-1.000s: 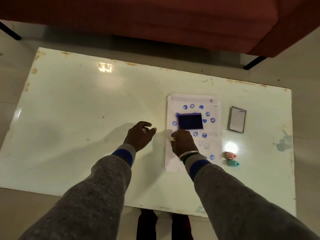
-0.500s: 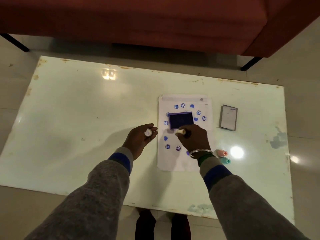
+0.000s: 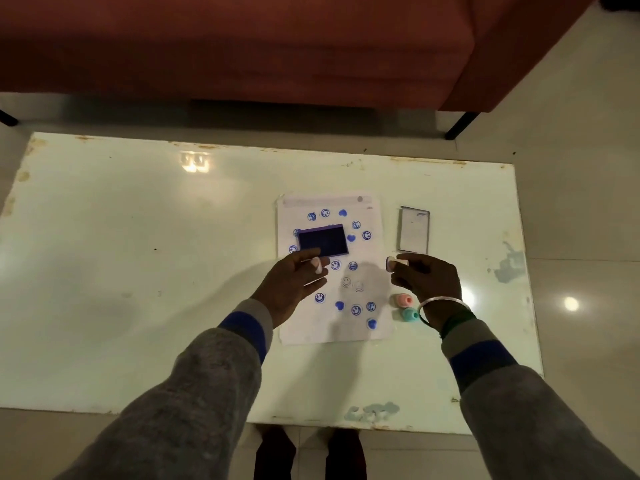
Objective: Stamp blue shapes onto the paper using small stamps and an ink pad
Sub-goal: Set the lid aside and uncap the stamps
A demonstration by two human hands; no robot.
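A white sheet of paper (image 3: 374, 251) lies on the glossy table, dotted with several blue smiley and heart prints. The open blue ink pad (image 3: 322, 240) sits on its upper left part. My left hand (image 3: 291, 287) hovers over the paper's left edge, pinching a small white cap (image 3: 317, 265) between thumb and fingers. My right hand (image 3: 426, 281) is raised just right of the paper and grips a small white stamp (image 3: 394, 263) at its fingertips, its face turned left. A pink stamp (image 3: 401, 300) and a teal stamp (image 3: 409, 314) lie by my right wrist.
The ink pad's lid (image 3: 414, 229) rests right of the paper. The white table (image 3: 138, 271) has chipped, rusty edges. A red sofa (image 3: 242, 46) with dark legs stands beyond the far edge. My feet show below the near edge.
My right hand has lifted the stamp off the paper beside the ink pad and swung it right, past the paper's edge. My left hand moved right over the paper, still holding the cap.
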